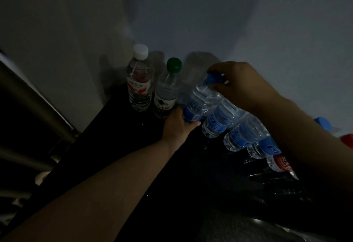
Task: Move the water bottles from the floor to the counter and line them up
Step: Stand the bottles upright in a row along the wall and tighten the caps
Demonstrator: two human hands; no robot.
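Bottle (200,98) clasped: left hand (176,125), right hand (240,83).

Nothing was legible. The white-capped bottle (140,83) wore a red-and-white label, the green-capped bottle (166,94) a white one, the blue-labelled bottle (199,101) a white mark, the red-labelled bottle (282,163) white characters, all blurred.
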